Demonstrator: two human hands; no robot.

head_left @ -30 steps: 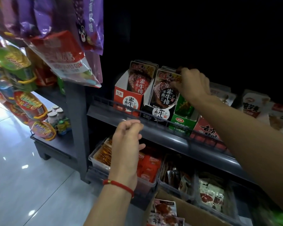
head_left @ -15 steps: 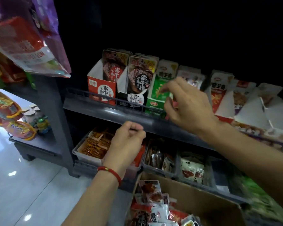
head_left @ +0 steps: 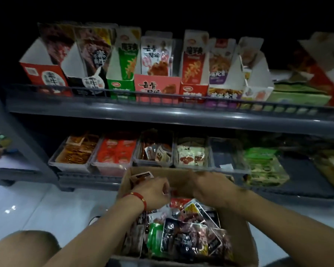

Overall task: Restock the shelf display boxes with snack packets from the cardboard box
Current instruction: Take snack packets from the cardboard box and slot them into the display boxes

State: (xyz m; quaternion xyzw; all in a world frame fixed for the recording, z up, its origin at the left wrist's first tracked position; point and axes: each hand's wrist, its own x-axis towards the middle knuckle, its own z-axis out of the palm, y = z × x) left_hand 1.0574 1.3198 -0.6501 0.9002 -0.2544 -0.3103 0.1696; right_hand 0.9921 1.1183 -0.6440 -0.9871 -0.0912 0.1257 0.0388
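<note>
1. Dim shop aisle, pale glossy floor (head_left: 46, 205), grey shelf unit w/ dark rail (head_left: 162, 110) along the upper tier.
2. Vs 0.5 s ago: view has tipped down; the hanging bags at upper left are out of frame, and the cardboard box (head_left: 237, 245) now fills the lower middle.
3. Right hand (head_left: 210, 187) has left the display boxes (head_left: 156, 85) on the upper shelf and dropped to the far end of the box. Left hand (head_left: 152, 191) has also come down from in front of the rail.
4. Both hands now sit close together, over the box's far end, forearms reaching in from bottom left and bottom right.
5. Left: fingers curled, red cord bracelet (head_left: 137, 197) on wrist; a packet edge shows just past the knuckles, but too blurred, can't tell if it grips anything.
6. Right: back of hand up, fingers hidden by motion blur; grip can't tell.
7. Snack packets (head_left: 183, 237) lie piled loose in the box, near side, below the hands.
8. Lower tier: clear trays (head_left: 112, 166) w/ more packets, behind the box.
</note>
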